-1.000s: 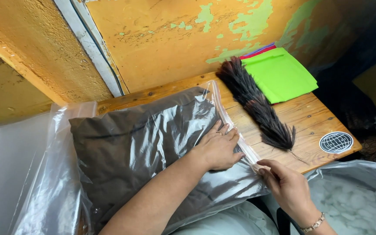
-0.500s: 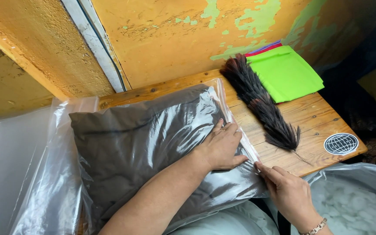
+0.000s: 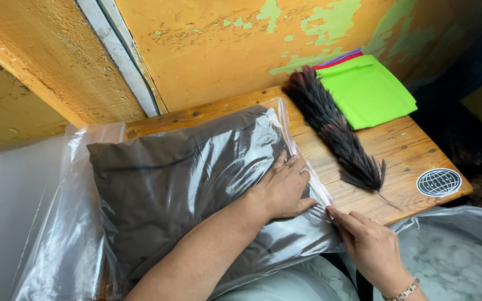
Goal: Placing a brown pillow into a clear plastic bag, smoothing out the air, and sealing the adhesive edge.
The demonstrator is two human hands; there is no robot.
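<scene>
A peeling yellow-and-green painted wall point(image 3: 207, 50) with a pale grey vertical strip backs the scene, and against it stands a worn wooden plank tabletop point(image 3: 397, 150). Most of that tabletop is covered by a dark brown stuffed cushion sealed inside a clear plastic zip bag point(image 3: 185, 184), lying flat with its zip edge running along the side nearest the bare wood. To the far side lie more clear plastic sheets point(image 3: 12, 212). At the lower corner sits an open plastic sack of white fluffy filling point(image 3: 453, 262).

A bright green folded cloth point(image 3: 366, 92) rests on red and purple ones by the wall, and a long dark feather-like brush point(image 3: 336, 134) lies just beside the bag.

The left hand point(image 3: 283, 187) lies flat and open, pressing down on the bag near the zip. The right hand point(image 3: 366, 239) pinches the zip strip at the near corner with its fingertips point(image 3: 336, 214).

As a judgement: if the pressing palm eases while air remains trapped, the closure could pop open; an uneven pinch could leave a gap in the seal, and a hard tug could split the thin film at the corner.
</scene>
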